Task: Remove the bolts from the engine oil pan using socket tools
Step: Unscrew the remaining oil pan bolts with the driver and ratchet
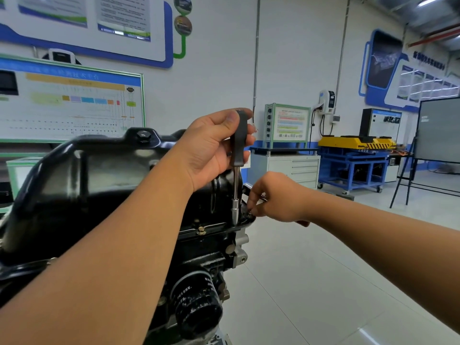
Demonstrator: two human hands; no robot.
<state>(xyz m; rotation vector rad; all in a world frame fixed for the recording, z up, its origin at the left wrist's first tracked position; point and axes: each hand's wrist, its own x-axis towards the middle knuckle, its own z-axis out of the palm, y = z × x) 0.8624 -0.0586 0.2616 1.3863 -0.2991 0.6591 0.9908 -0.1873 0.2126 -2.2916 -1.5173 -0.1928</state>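
Note:
A black oil pan (104,175) sits on top of an upturned engine at the left. My left hand (211,148) grips the dark handle of a socket driver (238,155), held upright, its socket tip resting on the pan's flange at the right corner. Right beside the tip, my right hand (276,197) pinches a small bolt (249,212) at the flange edge. A brass-coloured bolt (201,230) stands in the flange a little to the left. A black drain plug (143,136) sits on the pan's top.
A black oil filter (196,307) juts out below the pan. Behind stand a white drawer cabinet (293,170), a blue cart with a yellow unit (356,155) and a dark screen on a stand (438,130). Glossy tiled floor lies at the right.

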